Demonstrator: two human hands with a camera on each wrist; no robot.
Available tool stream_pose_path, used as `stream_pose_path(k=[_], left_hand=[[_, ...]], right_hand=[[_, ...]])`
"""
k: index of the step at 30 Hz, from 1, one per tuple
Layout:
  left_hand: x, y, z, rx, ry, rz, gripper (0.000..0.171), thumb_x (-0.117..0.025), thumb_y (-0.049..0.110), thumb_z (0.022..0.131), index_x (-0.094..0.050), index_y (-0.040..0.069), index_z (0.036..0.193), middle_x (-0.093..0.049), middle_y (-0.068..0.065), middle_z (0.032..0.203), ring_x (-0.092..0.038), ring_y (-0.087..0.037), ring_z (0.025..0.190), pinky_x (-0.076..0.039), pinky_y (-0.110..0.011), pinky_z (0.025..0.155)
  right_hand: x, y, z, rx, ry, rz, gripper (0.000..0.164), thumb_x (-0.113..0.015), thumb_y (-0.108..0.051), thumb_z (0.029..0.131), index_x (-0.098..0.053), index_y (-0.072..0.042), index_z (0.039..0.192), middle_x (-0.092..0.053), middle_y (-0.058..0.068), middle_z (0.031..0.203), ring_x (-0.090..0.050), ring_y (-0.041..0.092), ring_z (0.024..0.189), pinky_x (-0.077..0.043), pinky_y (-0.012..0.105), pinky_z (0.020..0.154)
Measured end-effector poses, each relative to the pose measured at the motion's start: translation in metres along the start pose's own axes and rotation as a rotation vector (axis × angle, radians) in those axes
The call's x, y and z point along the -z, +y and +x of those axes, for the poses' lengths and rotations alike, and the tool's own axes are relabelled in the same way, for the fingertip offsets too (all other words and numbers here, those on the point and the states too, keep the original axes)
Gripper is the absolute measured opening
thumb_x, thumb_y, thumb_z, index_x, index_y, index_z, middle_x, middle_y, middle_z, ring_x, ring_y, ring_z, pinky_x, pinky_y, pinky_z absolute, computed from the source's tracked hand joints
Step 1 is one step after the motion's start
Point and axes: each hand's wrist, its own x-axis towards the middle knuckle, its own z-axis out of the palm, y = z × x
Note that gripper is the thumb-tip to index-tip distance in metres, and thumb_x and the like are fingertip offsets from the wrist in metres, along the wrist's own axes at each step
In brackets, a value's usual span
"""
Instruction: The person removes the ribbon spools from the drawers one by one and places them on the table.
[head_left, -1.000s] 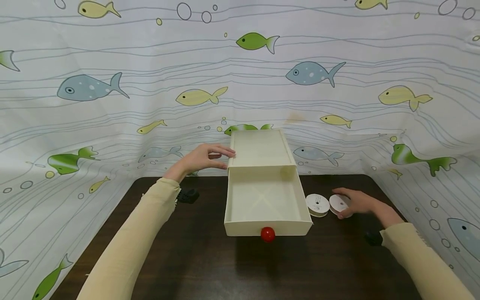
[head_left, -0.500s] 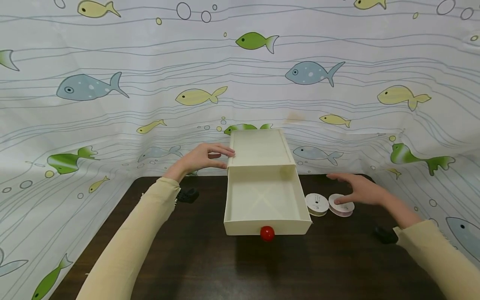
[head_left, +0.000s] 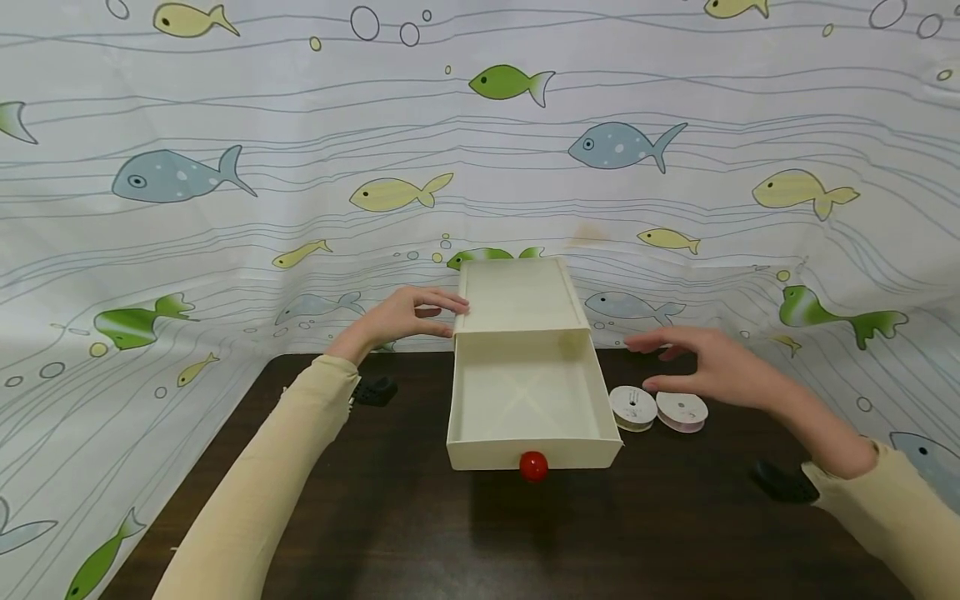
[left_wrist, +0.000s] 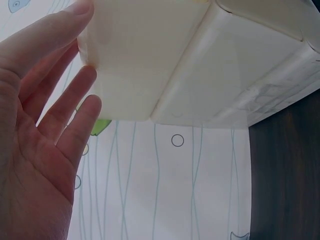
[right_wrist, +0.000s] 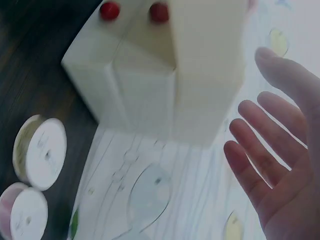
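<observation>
A small cream drawer cabinet (head_left: 521, 293) stands on the table, its top drawer (head_left: 525, 400) pulled far out and a red ball knob (head_left: 533, 467) on the drawer's front. The drawer's inside holds nothing visible. My left hand (head_left: 408, 314) touches the left side and top edge of the cabinet with its fingertips. In the left wrist view the fingers lie fairly straight against the cream wall. My right hand (head_left: 705, 367) hovers above two ribbon spools, fingers spread and holding nothing. One spool is beige (head_left: 633, 410), the other pink (head_left: 682, 412); both lie flat, side by side.
Lower red knobs (right_wrist: 109, 10) show in the right wrist view. A white sheet printed with fish (head_left: 397, 108) hangs behind and beside the dark wooden table (head_left: 390, 517). Both spools lie close to the drawer's right side.
My right hand has let go of the pink ribbon spool, risen off it and moved slightly left. The spool stays on the table. My left hand and the drawer have not moved.
</observation>
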Motion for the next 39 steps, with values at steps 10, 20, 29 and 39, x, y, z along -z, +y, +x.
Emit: stream_pose_path(k=[10, 20, 29, 39], left_hand=[[-0.001, 0.001, 0.0, 0.012, 0.003, 0.005, 0.04, -0.077, 0.019, 0.086, -0.07, 0.015, 0.126, -0.057, -0.004, 0.145, -0.042, -0.022, 0.144, -0.035, -0.048, 0.12], [-0.001, -0.001, 0.0, 0.011, 0.008, -0.007, 0.04, -0.078, 0.018, 0.086, -0.071, 0.015, 0.125, -0.057, -0.004, 0.144, -0.043, -0.021, 0.143, -0.036, -0.046, 0.12], [-0.001, -0.001, 0.0, -0.001, 0.006, -0.007, 0.04, -0.077, 0.018, 0.086, -0.07, 0.013, 0.125, -0.057, -0.005, 0.145, -0.042, -0.022, 0.144, -0.035, -0.047, 0.12], [-0.001, -0.002, 0.0, 0.004, 0.009, -0.02, 0.04, -0.077, 0.015, 0.086, -0.07, 0.013, 0.126, -0.057, -0.005, 0.145, -0.043, -0.022, 0.144, -0.035, -0.046, 0.12]], right_hand=[[-0.001, -0.057, 0.0, 0.124, 0.074, 0.155, 0.038, -0.08, -0.01, 0.082, -0.07, -0.025, 0.115, -0.073, -0.011, 0.109, -0.067, 0.0, 0.083, -0.056, 0.017, 0.071], [-0.015, -0.102, -0.014, 0.166, 0.008, 0.341, 0.022, -0.075, -0.011, 0.087, -0.074, -0.016, 0.109, -0.076, -0.001, 0.094, -0.069, 0.003, 0.078, -0.057, 0.022, 0.063], [-0.037, -0.115, -0.026, 0.217, -0.032, 0.444, 0.024, -0.076, -0.009, 0.086, -0.074, -0.013, 0.109, -0.077, -0.001, 0.097, -0.073, 0.007, 0.086, -0.06, 0.02, 0.071], [-0.074, -0.126, -0.034, 0.133, 0.083, 0.387, 0.019, -0.077, -0.015, 0.085, -0.074, -0.019, 0.104, -0.077, -0.005, 0.092, -0.069, -0.001, 0.078, -0.058, 0.016, 0.064]])
